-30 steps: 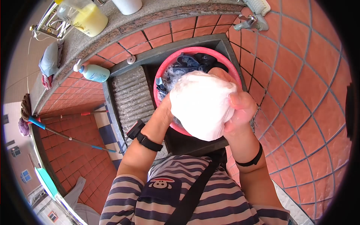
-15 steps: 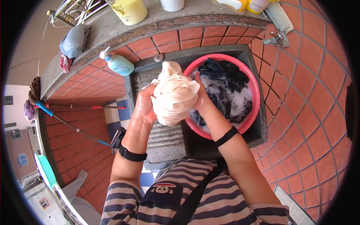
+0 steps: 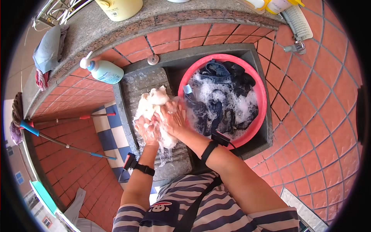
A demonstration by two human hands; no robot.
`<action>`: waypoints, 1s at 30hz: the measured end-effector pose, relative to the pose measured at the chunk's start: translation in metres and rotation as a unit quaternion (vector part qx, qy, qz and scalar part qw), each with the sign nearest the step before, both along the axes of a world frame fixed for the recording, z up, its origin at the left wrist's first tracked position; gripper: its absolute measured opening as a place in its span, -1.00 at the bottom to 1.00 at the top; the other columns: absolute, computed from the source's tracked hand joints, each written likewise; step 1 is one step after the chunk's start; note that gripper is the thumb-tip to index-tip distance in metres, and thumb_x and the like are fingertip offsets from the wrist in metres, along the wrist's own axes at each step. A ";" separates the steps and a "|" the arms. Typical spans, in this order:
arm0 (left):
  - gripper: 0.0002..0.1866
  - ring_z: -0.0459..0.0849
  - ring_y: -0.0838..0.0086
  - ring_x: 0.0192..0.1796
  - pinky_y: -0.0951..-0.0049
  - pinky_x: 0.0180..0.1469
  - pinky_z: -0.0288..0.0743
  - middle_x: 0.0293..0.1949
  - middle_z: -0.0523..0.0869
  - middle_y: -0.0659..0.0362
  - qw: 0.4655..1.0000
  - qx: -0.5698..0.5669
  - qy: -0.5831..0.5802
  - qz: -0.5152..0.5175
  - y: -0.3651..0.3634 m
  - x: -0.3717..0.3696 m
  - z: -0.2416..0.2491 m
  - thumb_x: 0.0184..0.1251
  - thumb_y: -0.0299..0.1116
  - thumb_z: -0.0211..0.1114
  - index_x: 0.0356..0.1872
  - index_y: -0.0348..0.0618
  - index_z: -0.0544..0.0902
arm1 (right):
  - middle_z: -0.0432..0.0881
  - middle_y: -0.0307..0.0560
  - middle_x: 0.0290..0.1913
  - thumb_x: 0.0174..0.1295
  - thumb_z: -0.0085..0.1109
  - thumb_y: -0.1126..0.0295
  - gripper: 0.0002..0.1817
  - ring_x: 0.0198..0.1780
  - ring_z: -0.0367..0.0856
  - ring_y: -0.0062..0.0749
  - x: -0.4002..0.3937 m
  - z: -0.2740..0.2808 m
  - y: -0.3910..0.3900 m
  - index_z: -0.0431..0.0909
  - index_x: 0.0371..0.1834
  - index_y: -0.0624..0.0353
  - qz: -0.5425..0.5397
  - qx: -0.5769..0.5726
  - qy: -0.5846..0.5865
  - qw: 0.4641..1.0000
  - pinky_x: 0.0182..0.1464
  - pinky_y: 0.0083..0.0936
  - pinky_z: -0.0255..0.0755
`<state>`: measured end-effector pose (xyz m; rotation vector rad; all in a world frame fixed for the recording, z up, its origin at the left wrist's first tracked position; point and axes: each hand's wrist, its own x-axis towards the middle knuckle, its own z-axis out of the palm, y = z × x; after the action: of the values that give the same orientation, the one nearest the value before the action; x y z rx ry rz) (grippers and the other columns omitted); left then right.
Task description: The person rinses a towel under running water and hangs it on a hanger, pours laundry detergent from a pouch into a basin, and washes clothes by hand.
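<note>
A bundle of wet white cloth [image 3: 152, 101] lies bunched on the grey stone washboard [image 3: 181, 159], with water running off its lower end. My left hand [image 3: 148, 129] grips its lower left side, fingers sunk into the folds. Beside it, my right hand [image 3: 171, 118] clasps the right part of the bundle from above. The two hands sit close together and hide the cloth's middle. Just right of them stands a red basin [image 3: 261, 112] holding dark clothes [image 3: 216, 110] in sudsy water.
The washboard and basin sit in a dark stone sink [image 3: 266, 133]. A pump bottle [image 3: 108, 72] stands at its far left corner. Behind runs a stone ledge [image 3: 166, 17] with a yellow tub [image 3: 119, 9]. A tap [image 3: 297, 47] juts from the right wall. Mop handles [image 3: 69, 146] lean at left.
Both hands have brought the white cloth down from in front of me onto the washboard, where it is now flattened and dripping. My right hand has moved left, away from the basin.
</note>
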<state>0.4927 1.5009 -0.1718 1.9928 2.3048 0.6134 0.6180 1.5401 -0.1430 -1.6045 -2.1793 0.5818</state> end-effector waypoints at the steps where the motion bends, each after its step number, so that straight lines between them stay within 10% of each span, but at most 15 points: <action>1: -0.61 0.39 0.00 0.04 0.05 0.00 0.23 0.07 0.45 -0.05 0.999 0.009 0.031 0.012 0.029 -0.003 0.000 0.22 -0.12 0.15 -0.11 -0.24 0.52 | 0.41 0.09 0.07 0.13 0.09 0.10 -0.60 0.15 0.33 -0.03 -0.009 -0.013 0.035 0.50 -0.11 0.19 -0.047 0.017 0.016 0.999 0.11 -0.07 0.19; 5: -0.46 0.37 -0.14 0.13 0.01 0.16 0.20 0.25 0.31 -0.23 0.989 -0.031 -0.146 0.015 0.076 -0.001 0.029 0.22 -0.21 0.12 0.15 -0.37 0.34 | 0.46 0.02 0.03 0.18 0.05 0.08 -0.61 0.12 0.35 -0.05 -0.019 -0.019 0.062 0.48 -0.16 0.20 -0.116 0.154 0.043 0.980 0.05 -0.08 0.19; 7: -0.37 0.43 -0.09 0.05 0.06 0.15 0.20 0.07 0.49 -0.27 0.959 -0.073 -0.273 -0.027 0.039 0.002 0.050 0.26 -0.23 0.01 0.28 -0.45 0.21 | 0.49 0.00 0.01 0.21 0.04 0.05 -0.58 0.09 0.39 -0.04 0.003 0.008 0.028 0.48 -0.12 0.21 -0.020 -0.022 0.174 0.984 0.08 -0.08 0.17; 14: -0.68 0.50 0.00 -0.26 0.12 -0.19 0.34 -0.38 0.53 -0.12 0.989 0.091 -0.090 -0.075 0.016 0.010 0.011 0.30 -0.21 0.01 -0.37 -0.29 0.55 | 0.48 -0.04 -0.03 0.09 0.14 0.07 -0.61 0.08 0.35 -0.10 0.013 -0.007 -0.002 0.50 -0.14 0.12 -0.020 0.021 0.029 0.999 0.12 -0.17 0.18; 15: -0.68 0.49 0.04 -0.25 0.09 -0.19 0.33 -0.40 0.54 -0.08 0.995 -0.026 -0.067 -0.070 0.046 0.006 0.018 0.31 -0.20 0.02 -0.42 -0.28 0.54 | 0.48 0.00 -0.04 0.10 0.16 0.14 -0.64 0.14 0.32 -0.09 0.009 -0.009 0.028 0.49 -0.16 0.16 -0.029 -0.010 0.021 0.999 0.17 -0.17 0.17; 18: -0.64 0.43 -0.01 -0.02 0.01 0.04 0.28 -0.05 0.54 -0.10 0.999 -0.012 -0.047 -0.023 0.079 0.007 0.025 0.35 -0.16 0.01 -0.25 -0.28 0.60 | 0.38 0.18 0.18 0.18 0.10 0.14 -0.60 0.36 0.08 0.16 0.002 0.010 0.063 0.48 -0.07 0.22 -0.091 0.127 0.018 0.988 0.24 0.01 0.07; 20: -0.61 0.35 -0.10 0.14 0.00 0.16 0.21 0.14 0.45 -0.13 0.991 -0.029 -0.126 -0.017 0.046 0.011 0.042 0.36 -0.13 -0.01 -0.16 -0.27 0.60 | 0.28 0.22 0.29 0.20 0.06 0.05 -0.56 0.43 -0.07 0.21 0.005 0.009 0.030 0.53 -0.04 0.17 -0.098 -0.027 0.037 0.994 0.32 0.10 -0.11; 23: -0.51 0.43 -0.08 0.09 0.10 0.21 0.18 0.03 0.52 -0.15 0.955 0.033 -0.285 -0.071 -0.040 0.019 0.054 0.40 -0.05 -0.13 -0.15 -0.35 0.54 | 0.33 0.08 0.26 0.17 0.09 -0.01 -0.50 0.36 0.07 0.13 0.025 0.022 -0.065 0.49 0.00 0.16 -0.014 0.004 0.116 0.993 0.32 0.03 -0.08; 26: -0.56 0.47 0.01 -0.01 0.10 0.08 0.27 -0.03 0.54 -0.14 0.960 0.028 -0.233 -0.154 -0.034 0.013 0.049 0.36 -0.08 -0.10 -0.20 -0.32 0.53 | 0.38 0.11 0.15 0.15 0.09 0.01 -0.51 0.24 0.23 0.03 0.028 0.005 -0.065 0.48 -0.08 0.23 0.043 0.033 0.131 0.990 0.22 0.02 0.06; 30: -0.57 0.42 -0.10 0.09 0.03 0.10 0.27 0.08 0.49 -0.20 0.998 -0.011 -0.009 0.056 0.081 0.005 0.015 0.27 -0.22 -0.01 0.07 -0.29 0.47 | 0.36 0.24 0.18 0.22 0.01 0.09 -0.59 0.26 0.21 0.11 -0.003 -0.010 0.065 0.50 -0.21 0.29 -0.033 0.077 0.057 0.995 0.24 0.01 0.07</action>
<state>0.4977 1.5816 -0.1564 1.8521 2.4137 0.6078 0.6148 1.6051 -0.1528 -1.5187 -2.0276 0.4626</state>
